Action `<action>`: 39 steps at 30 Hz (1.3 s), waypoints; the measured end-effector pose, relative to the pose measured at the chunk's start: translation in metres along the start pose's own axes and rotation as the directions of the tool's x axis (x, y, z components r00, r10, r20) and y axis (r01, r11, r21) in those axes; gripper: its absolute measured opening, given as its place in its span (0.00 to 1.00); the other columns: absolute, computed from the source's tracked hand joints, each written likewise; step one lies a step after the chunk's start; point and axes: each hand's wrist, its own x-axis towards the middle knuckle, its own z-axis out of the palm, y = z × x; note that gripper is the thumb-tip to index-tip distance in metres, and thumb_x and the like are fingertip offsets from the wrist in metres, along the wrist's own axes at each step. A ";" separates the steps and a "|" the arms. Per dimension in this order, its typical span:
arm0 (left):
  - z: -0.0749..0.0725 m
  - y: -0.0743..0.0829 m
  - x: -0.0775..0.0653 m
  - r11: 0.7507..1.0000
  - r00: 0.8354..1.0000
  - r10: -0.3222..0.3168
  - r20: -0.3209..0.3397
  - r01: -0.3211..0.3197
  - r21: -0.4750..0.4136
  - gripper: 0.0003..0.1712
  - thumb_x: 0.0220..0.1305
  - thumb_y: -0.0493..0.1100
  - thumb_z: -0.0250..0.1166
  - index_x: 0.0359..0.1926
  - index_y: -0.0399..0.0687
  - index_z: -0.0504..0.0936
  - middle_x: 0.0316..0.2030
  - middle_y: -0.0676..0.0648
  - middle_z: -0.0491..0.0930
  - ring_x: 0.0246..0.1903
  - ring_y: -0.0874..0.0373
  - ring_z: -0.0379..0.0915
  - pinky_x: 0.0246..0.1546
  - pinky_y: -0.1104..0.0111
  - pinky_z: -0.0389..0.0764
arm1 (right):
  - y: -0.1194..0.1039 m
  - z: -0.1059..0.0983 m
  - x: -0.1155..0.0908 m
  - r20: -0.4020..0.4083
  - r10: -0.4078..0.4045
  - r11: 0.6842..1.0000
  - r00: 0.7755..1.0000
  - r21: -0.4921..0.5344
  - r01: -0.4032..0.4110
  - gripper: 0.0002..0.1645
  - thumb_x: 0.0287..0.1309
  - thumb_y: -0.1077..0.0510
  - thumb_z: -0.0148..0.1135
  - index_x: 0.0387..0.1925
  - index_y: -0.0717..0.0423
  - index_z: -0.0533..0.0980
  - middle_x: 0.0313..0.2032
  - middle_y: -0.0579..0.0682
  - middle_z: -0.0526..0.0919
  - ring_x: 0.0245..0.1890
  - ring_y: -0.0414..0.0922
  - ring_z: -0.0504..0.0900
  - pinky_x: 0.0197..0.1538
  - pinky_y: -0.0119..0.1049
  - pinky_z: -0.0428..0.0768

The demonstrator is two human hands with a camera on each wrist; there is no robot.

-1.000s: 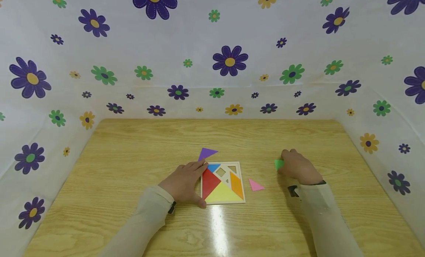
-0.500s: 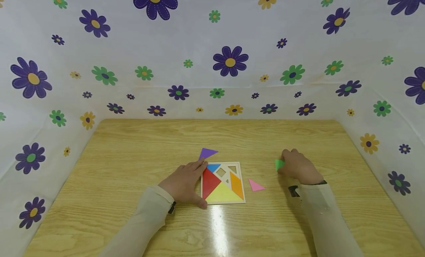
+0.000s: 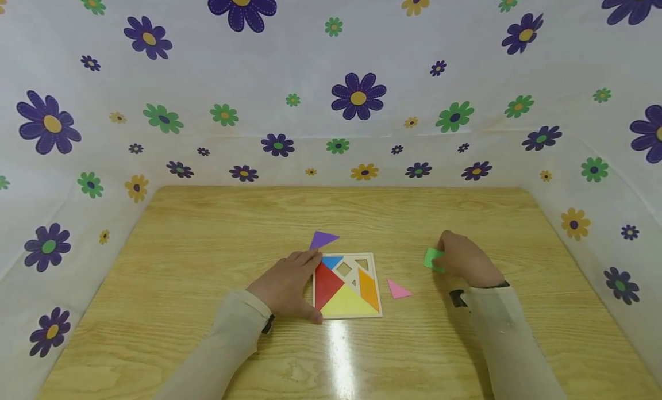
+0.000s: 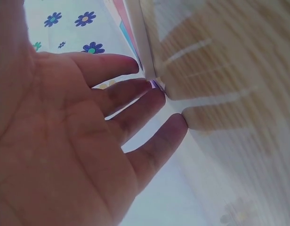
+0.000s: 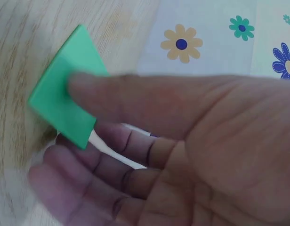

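Observation:
My left hand [image 3: 287, 286] lies along the left edge of a square wooden tangram board [image 3: 381, 285], fingertips near its upper left corner and thumb near its lower left one. In the left wrist view the fingers [image 4: 154, 157] look nearly straight, their tips at the table and board edge. Red [image 3: 327, 285], yellow [image 3: 349, 301], orange [image 3: 368, 289] and blue [image 3: 333, 262] pieces sit in the board. To the right, my right hand [image 3: 468, 259] pinches a green square tangram piece [image 5: 55, 101] between thumb and fingers, just above the table.
A purple triangle [image 3: 323, 238] lies behind the board, close to the left fingertips. Between the board and my right hand is a pink triangle [image 3: 398, 289]. The wooden table [image 3: 217, 216] is bounded by flowered white cloth [image 3: 310, 55] at the back and sides.
The green square has turned in my right fingers, showing more of its face, and shifted slightly left. My left hand and the board stay put.

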 end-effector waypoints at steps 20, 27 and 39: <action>0.000 0.000 0.000 1.000 1.000 0.004 -0.005 -0.004 0.009 0.71 0.36 0.78 0.67 0.74 0.46 0.50 0.73 0.49 0.50 0.71 0.49 0.47 0.67 0.54 0.57 | -0.016 -0.002 -0.001 -0.198 -0.123 0.990 0.972 0.041 0.134 0.10 0.63 0.55 0.58 0.34 0.58 0.79 0.30 0.50 0.80 0.26 0.44 0.72 0.28 0.35 0.70; -0.002 0.001 -0.001 1.000 1.000 0.012 -0.008 -0.012 0.015 0.71 0.36 0.78 0.67 0.74 0.45 0.51 0.73 0.48 0.51 0.70 0.48 0.47 0.67 0.53 0.58 | -0.025 0.000 -0.002 -0.237 -0.127 0.986 0.963 0.075 0.148 0.09 0.64 0.54 0.58 0.33 0.55 0.80 0.31 0.52 0.81 0.26 0.45 0.71 0.28 0.35 0.69; -0.001 -0.001 0.000 1.000 1.000 -0.013 -0.010 0.013 -0.007 0.66 0.43 0.78 0.62 0.75 0.50 0.48 0.73 0.51 0.48 0.71 0.49 0.47 0.67 0.52 0.57 | -0.031 0.005 0.002 -0.296 -0.154 0.976 0.943 0.102 0.191 0.09 0.65 0.52 0.57 0.39 0.54 0.78 0.35 0.52 0.82 0.29 0.46 0.74 0.31 0.36 0.73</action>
